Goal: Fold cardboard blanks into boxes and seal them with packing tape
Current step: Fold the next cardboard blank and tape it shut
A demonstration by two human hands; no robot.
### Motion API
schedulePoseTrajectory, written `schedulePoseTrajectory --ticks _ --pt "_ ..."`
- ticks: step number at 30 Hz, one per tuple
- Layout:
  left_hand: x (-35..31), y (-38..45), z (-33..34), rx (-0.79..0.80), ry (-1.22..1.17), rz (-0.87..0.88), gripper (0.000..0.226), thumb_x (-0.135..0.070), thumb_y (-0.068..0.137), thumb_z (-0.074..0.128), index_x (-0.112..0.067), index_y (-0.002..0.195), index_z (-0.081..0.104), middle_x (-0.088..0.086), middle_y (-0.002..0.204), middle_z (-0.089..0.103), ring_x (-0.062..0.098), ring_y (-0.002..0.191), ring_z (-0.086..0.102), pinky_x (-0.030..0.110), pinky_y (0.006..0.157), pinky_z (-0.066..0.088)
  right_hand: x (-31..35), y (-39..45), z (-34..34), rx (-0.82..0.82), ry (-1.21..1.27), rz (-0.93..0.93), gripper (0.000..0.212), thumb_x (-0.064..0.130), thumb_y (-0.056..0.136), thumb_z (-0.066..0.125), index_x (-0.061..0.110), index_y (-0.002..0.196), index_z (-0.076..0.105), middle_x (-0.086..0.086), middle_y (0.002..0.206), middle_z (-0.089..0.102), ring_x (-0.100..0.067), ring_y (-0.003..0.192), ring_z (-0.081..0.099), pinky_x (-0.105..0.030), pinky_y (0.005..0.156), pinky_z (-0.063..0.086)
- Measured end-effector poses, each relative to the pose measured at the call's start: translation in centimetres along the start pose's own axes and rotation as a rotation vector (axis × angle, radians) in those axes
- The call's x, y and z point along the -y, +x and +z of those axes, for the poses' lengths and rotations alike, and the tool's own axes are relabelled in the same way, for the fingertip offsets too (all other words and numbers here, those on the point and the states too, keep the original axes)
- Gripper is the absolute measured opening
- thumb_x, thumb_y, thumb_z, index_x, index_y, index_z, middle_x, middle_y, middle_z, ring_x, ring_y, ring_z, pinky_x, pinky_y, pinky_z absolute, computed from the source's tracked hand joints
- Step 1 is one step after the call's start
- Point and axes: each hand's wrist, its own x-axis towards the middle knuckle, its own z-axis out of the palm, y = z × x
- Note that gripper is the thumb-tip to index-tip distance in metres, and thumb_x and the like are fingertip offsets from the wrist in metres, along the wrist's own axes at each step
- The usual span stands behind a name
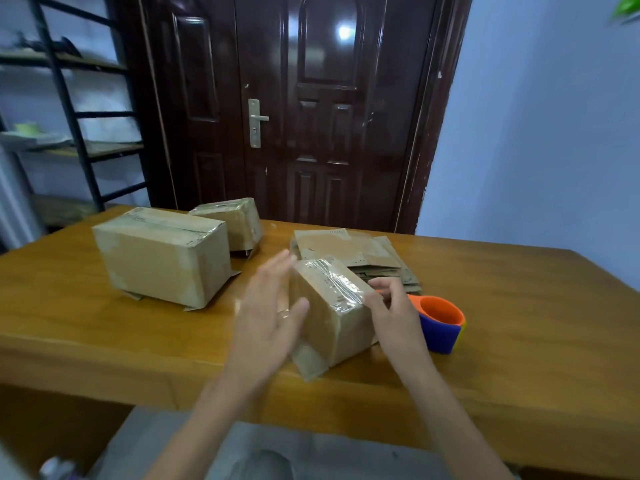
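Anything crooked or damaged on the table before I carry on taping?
Yes. The large box at the left and the small box behind it both have bottom flaps poking out from under them, so neither sits flush on the table. The box being handled is tilted, with wrinkled tape on top.

A dark brown door (pixel 294 109) stands behind the wooden table (pixel 104 327); left of the door, a black metal shelf rack (pixel 74 116); right of it, a pale blue wall (pixel 540 133).
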Motion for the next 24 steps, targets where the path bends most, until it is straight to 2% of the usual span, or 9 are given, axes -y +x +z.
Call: schedulePoseTrajectory --ticks 2,4,8,11,14,17,20,22,24 --pt "1.1 2.5 -1.2 0.072 -0.192 -0.267 0.052 -0.045 0.108 0.051 -0.040 0.157 0.037 -0.021 0.162 0.038 0.002 0.149 0.034 0.046 0.125 0.031 0.0 -0.6 0.0 -0.024 0.021 -0.026 0.019 0.033 0.102 0.062 0.033 0.121 0.061 0.016 0.113 0.065 -0.002 0.102 0.062 -0.014 0.069 0.050" --pt "1.6 3.0 -1.3 0.192 -0.348 -0.382 0.044 -0.049 0.108 0.048 -0.047 0.152 0.044 -0.025 0.155 0.046 0.002 0.143 0.044 0.050 0.123 0.035 -0.2 -1.1 0.5 -0.054 0.054 -0.038 0.023 0.033 0.100 0.066 0.035 0.121 0.061 0.016 0.111 0.065 -0.002 0.105 0.061 -0.019 0.078 0.049" --pt "1.2 0.4 -0.3 0.045 -0.219 -0.287 0.032 -0.037 0.106 0.058 -0.050 0.135 0.058 -0.029 0.139 0.055 -0.006 0.131 0.050 0.042 0.111 0.049 0.5 -0.7 0.9 -0.116 0.123 -0.051 0.026 0.032 0.100 0.067 0.035 0.124 0.058 0.017 0.110 0.066 0.002 0.104 0.060 -0.017 0.079 0.046" --pt "0.4 -1.4 -0.4 -0.128 -0.150 -0.306 0.048 -0.021 0.097 0.072 -0.052 0.128 0.054 -0.026 0.121 0.058 -0.004 0.109 0.058 0.023 0.080 0.060 0.4 -0.1 0.8 -0.114 0.185 -0.006 0.021 0.032 0.103 0.063 0.032 0.124 0.059 0.015 0.110 0.069 -0.001 0.102 0.064 -0.018 0.075 0.046" --pt "0.4 -2.5 -0.8 -0.100 -0.099 -0.207 0.052 -0.024 0.089 0.080 -0.041 0.134 0.061 -0.019 0.114 0.057 0.004 0.100 0.062 0.021 0.074 0.058 0.3 0.7 0.1 -0.089 0.129 -0.005 0.015 0.038 0.101 0.066 0.029 0.113 0.066 0.013 0.106 0.070 -0.001 0.099 0.065 -0.016 0.073 0.046" --pt "0.9 -2.7 -1.9 -0.028 -0.097 -0.134 0.043 -0.046 0.081 0.078 -0.033 0.121 0.070 -0.012 0.112 0.058 0.011 0.104 0.062 0.025 0.083 0.058 1.1 2.2 -0.6 0.043 0.028 0.037 0.015 0.043 0.099 0.067 0.029 0.101 0.072 0.007 0.094 0.074 -0.009 0.087 0.066 -0.022 0.070 0.046" --pt "1.4 -2.8 -2.0 -0.056 0.084 -0.009 0.041 -0.058 0.085 0.076 -0.023 0.107 0.072 -0.006 0.144 0.052 0.016 0.140 0.044 0.035 0.111 0.044 3.1 3.7 0.1 0.189 0.012 0.095 0.024 0.042 0.105 0.059 0.028 0.101 0.078 -0.005 0.102 0.077 -0.014 0.084 0.063 -0.033 0.072 0.056" --pt "0.2 -2.8 -1.1 0.001 0.101 0.032 0.043 -0.063 0.087 0.072 -0.024 0.105 0.070 -0.009 0.154 0.049 0.015 0.150 0.036 0.050 0.120 0.035 4.3 4.8 0.9 0.270 -0.023 0.086 0.036 0.044 0.109 0.049 0.026 0.104 0.080 0.000 0.103 0.078 -0.006 0.089 0.065 -0.018 0.069 0.052" --pt "-1.6 -2.7 -0.1 0.097 0.145 0.107 0.049 -0.071 0.093 0.058 -0.028 0.112 0.071 -0.013 0.149 0.058 0.009 0.147 0.044 0.054 0.122 0.036 4.8 5.9 1.6 0.326 -0.082 0.052 0.034 0.042 0.108 0.049 0.028 0.107 0.080 0.011 0.106 0.076 -0.004 0.101 0.065 -0.023 0.083 0.052"
